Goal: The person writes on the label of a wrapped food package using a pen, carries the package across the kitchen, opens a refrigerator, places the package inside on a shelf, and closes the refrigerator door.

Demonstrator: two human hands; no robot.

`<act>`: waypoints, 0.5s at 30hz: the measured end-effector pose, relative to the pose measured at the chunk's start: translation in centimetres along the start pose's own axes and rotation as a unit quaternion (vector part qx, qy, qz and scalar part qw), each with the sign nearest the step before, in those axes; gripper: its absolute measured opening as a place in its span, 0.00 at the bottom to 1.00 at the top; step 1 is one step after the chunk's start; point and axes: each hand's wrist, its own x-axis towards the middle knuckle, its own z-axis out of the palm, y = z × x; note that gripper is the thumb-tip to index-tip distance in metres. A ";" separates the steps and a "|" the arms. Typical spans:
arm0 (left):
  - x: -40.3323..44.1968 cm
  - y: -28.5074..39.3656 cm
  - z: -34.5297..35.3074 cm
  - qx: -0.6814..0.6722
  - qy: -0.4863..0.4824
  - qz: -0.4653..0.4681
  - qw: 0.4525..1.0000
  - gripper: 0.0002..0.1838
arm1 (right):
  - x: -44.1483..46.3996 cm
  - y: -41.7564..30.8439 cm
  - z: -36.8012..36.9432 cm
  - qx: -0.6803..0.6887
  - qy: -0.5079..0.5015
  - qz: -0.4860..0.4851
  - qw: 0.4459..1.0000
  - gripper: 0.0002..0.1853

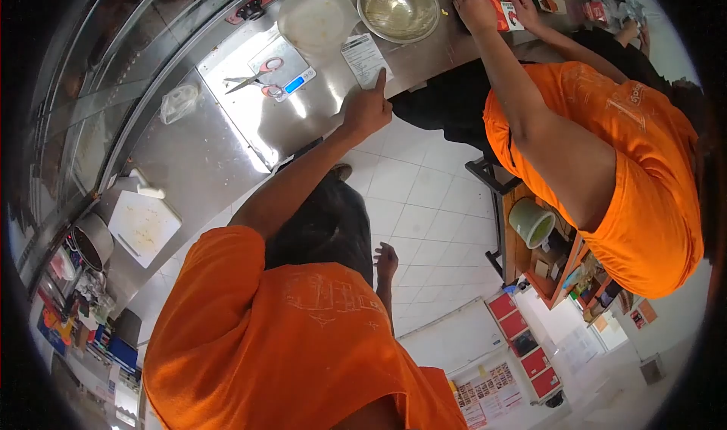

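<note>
My left hand (367,110) reaches over the front edge of the steel counter. Its index finger is stretched out onto the lower edge of a printed paper slip (363,57), and the other fingers are curled with nothing visible in them. Low beside my body hangs my right hand (386,260), its fingers loosely apart and holding nothing. Left of the slip, scissors (266,68) with pale red handles lie open on a small digital scale (291,83) with a blue display. Behind the slip are a whitish round plate (316,19) and a metal bowl (399,7).
At right a co-worker in an orange shirt (598,165) has both hands around a red packet (505,12). A white cutting board (144,228) and a pot (92,242) are at left, near a crumpled plastic bag (179,103). A green-lined bucket (531,223) stands on a shelf.
</note>
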 end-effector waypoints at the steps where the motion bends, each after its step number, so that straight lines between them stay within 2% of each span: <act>1: -0.1 0.0 -0.1 0.016 0.006 0.011 1.000 0.42 | 0.0 -0.2 0.0 0.005 0.002 0.016 1.000 0.17; 8: -0.3 -0.4 -0.5 0.025 0.027 -0.001 0.999 0.43 | 0.0 -0.7 0.0 0.016 0.007 0.015 1.000 0.16; 10: -0.4 -1.0 -0.5 -0.041 0.037 0.001 0.998 0.44 | 0.1 -1.1 0.0 0.007 0.008 0.023 1.000 0.16; 12: -0.3 -1.2 -0.4 -0.029 0.039 -0.010 0.999 0.44 | 0.4 -0.8 -0.1 -0.004 0.007 0.031 0.999 0.15; 15: 0.0 -1.4 -0.2 -0.024 0.041 -0.023 0.999 0.44 | 0.8 -0.4 -0.2 0.014 0.000 0.001 1.000 0.15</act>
